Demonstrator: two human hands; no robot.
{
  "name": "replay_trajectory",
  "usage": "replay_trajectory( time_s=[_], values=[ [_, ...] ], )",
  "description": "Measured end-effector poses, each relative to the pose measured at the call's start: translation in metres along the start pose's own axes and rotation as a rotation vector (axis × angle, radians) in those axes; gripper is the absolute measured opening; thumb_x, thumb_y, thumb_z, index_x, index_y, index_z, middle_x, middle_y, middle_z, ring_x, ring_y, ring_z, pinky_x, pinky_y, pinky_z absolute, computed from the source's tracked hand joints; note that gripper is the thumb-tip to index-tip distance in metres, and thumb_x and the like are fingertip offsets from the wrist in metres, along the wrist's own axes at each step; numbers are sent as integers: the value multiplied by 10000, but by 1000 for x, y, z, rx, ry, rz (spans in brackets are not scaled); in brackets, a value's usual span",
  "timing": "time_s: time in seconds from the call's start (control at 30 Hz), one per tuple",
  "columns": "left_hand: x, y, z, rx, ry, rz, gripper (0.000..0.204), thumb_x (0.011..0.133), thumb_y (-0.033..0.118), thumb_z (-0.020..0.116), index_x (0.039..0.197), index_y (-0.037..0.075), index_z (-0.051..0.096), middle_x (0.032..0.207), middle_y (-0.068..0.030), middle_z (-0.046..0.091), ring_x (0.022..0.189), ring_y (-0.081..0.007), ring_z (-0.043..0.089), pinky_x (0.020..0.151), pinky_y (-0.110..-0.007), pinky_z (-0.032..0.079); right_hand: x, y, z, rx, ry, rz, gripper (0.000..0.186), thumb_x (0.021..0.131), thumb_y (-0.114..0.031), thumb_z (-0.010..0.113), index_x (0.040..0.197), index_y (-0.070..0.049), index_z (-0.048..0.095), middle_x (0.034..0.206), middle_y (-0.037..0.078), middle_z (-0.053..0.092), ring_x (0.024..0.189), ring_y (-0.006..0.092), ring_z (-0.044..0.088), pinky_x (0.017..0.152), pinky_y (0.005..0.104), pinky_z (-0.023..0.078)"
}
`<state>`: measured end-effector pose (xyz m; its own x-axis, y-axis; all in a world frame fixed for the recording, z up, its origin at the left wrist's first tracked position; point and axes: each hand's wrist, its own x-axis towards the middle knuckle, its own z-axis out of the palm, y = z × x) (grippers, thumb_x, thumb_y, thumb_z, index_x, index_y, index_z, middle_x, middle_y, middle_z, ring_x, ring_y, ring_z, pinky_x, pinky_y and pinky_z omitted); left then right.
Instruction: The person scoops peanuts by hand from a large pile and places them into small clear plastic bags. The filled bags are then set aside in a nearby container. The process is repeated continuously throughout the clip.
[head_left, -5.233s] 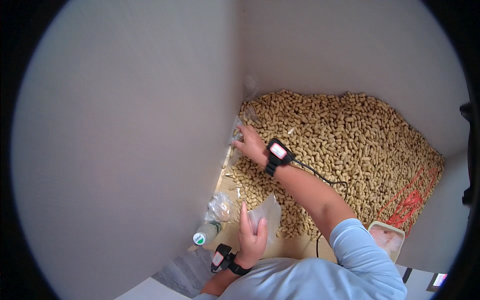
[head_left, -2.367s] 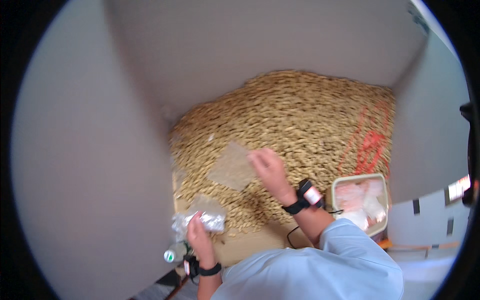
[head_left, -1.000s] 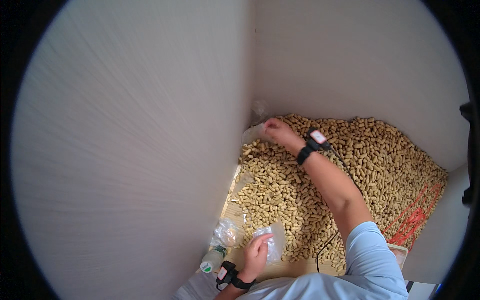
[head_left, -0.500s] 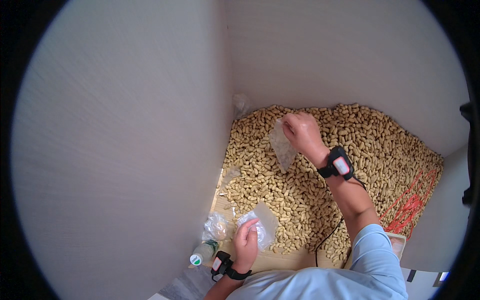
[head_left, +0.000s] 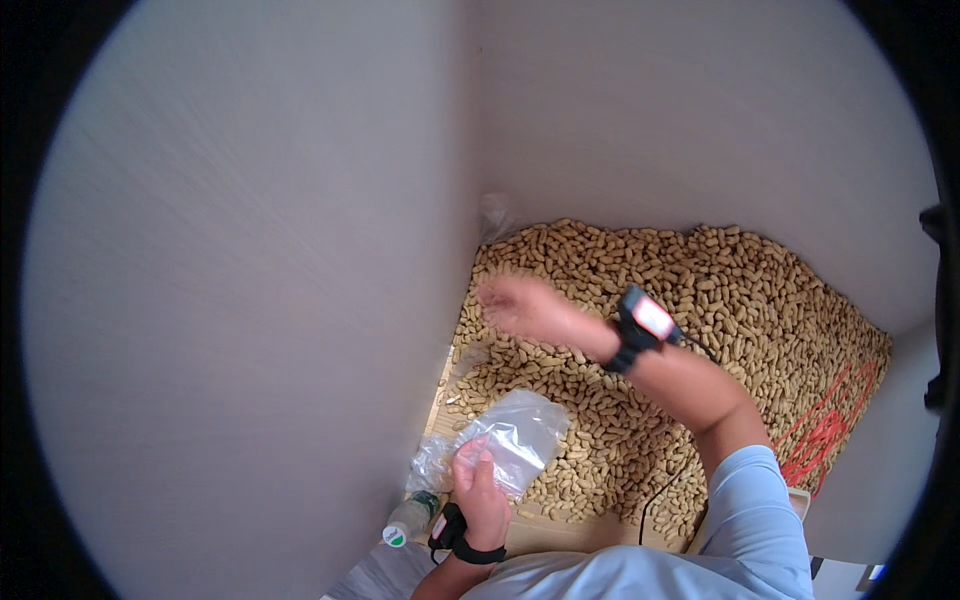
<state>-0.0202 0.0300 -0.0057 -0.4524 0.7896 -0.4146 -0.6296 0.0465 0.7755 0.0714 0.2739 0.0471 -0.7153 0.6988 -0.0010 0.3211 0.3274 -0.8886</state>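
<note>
A large heap of unshelled peanuts (head_left: 740,300) spreads over the wooden surface before me. My left hand (head_left: 481,500), low and left of centre, is closed on the edge of a clear plastic bag (head_left: 522,432), which lies flat and looks empty. Over the far left part of the heap reaches my right hand (head_left: 525,307), smeared by motion. Whether its fingers hold anything does not show. Just below that hand, a scrap of clear plastic (head_left: 474,357) rests at the heap's left side.
Crumpled clear plastic (head_left: 430,465) and a clear bottle with a white-and-green cap (head_left: 408,520) stand left of my left hand. Red string (head_left: 815,450) lies tangled on the right. Tall grey walls (head_left: 300,250) bound the heap. A black cable (head_left: 665,487) crosses the peanuts.
My right hand has swept left and nearer; the clear bag it held no longer shows there. My left hand now grips the clear bag, which has spread out and shifted slightly away.
</note>
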Motion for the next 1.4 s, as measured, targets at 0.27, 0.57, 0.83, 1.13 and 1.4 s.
replay_trajectory(
  time_s=[0.27,0.57,0.83,1.13,1.4],
  values=[
    [-15,3,2,371,-232,183,596,847,-37,499,1406,7,295,1334,-152,437,1037,-180,525,861,-262,436,123,92,-23,-681,559,343,440,796,-217,663,1154,4,534,1122,189,571,1062,320,538,893,401,446],
    [-19,16,-11,689,-380,184,237,882,25,476,1075,3,613,980,-66,619,907,-146,564,808,-273,438,-45,-21,-41,657,535,43,186,898,-150,568,1015,-12,522,842,41,599,700,109,580,639,249,476],
    [-36,5,17,271,-436,152,283,947,162,508,1155,-25,553,1068,-61,597,955,-111,549,815,-276,457,-177,-60,69,847,451,290,265,879,-113,602,1108,-40,491,883,55,614,700,136,617,633,260,518],
    [-56,31,0,266,-396,-47,268,956,229,505,940,0,643,859,-25,621,788,-82,551,721,-241,442,-219,-42,37,763,649,121,153,848,-152,632,959,-62,579,846,35,596,745,134,596,678,247,501],
    [-72,40,-6,466,-393,-125,225,894,215,615,744,48,613,711,27,579,662,-52,505,612,-214,404,-223,-53,59,419,275,322,172,853,-213,656,864,-42,632,740,-13,579,654,68,531,573,207,418]
  ],
)
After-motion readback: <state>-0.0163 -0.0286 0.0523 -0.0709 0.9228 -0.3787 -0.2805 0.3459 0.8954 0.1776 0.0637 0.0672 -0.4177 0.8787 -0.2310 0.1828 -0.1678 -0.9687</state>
